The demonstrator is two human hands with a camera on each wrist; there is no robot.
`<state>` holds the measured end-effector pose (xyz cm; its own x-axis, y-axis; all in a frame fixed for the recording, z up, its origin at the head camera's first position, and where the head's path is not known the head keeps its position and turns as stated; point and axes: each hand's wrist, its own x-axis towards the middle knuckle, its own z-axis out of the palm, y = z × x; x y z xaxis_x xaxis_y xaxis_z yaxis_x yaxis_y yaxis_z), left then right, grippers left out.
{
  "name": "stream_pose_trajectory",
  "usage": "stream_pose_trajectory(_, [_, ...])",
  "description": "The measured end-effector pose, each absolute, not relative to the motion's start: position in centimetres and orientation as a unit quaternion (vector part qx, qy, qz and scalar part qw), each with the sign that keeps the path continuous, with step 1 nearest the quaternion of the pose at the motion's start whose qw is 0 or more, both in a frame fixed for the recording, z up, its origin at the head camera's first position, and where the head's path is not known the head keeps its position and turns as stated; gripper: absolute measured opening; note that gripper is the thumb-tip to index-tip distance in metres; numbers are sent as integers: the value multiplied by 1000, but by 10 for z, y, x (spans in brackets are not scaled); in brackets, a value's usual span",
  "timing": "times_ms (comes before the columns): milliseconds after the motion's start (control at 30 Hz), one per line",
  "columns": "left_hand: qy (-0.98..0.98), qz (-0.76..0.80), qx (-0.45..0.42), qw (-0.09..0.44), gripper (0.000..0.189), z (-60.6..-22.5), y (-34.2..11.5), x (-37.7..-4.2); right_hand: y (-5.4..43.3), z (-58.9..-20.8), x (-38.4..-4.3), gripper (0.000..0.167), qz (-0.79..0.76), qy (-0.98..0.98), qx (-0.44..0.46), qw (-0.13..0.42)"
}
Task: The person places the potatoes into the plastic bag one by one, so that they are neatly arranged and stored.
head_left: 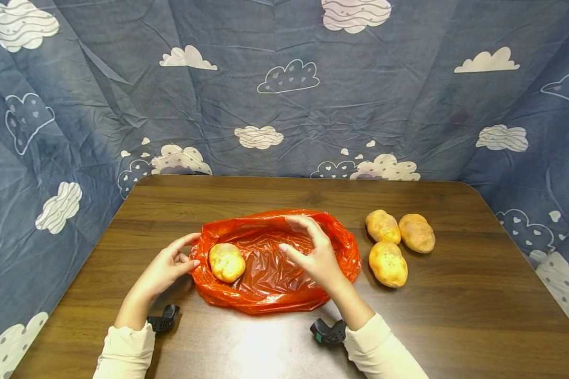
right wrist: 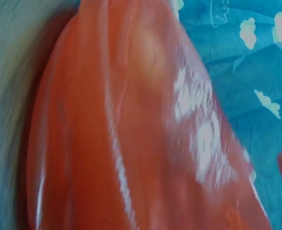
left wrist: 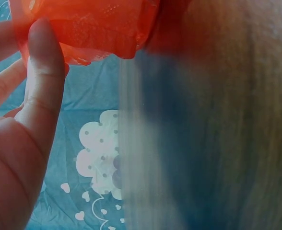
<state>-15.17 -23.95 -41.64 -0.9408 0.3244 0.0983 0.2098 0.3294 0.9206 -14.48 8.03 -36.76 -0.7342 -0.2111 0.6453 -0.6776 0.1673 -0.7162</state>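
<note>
A red plastic bag (head_left: 275, 305) lies on the table with its mouth spread wide and facing up. One potato (head_left: 226, 262) rests inside it at the left end. My left hand (head_left: 163, 268) pinches the bag's left rim; in the left wrist view the thumb (left wrist: 45, 72) presses against the red plastic (left wrist: 98, 33). Over the right half of the bag hovers my right hand (head_left: 315, 255), thumb and fingers spread apart with nothing between them. The right wrist view shows the bag's side (right wrist: 112, 120) blurred, with only fingertips at the right edge.
Three more potatoes sit in a group right of the bag: an upper left one (head_left: 382, 227), a right one (head_left: 417, 233) and a lower one (head_left: 388, 265). The brown wooden table (head_left: 474, 295) backs onto a blue cloud-print curtain (head_left: 284, 116). Black wrist devices hang by both sleeves.
</note>
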Motion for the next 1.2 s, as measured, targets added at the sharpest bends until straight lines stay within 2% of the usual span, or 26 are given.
stream_pose_trajectory(233, [817, 551, 164, 51, 57, -417, -239, -152, 97, -376, -147, 47, 562, -738, 283, 246])
stream_pose_trajectory(500, [818, 548, 165, 50, 56, -418, -239, -153, 125, -405, -163, 55, 555, -736, 277, 272])
stream_pose_trajectory(1200, [823, 540, 168, 46, 56, -420, -240, -154, 175, -390, -138, 52, 524, -758, 234, 310])
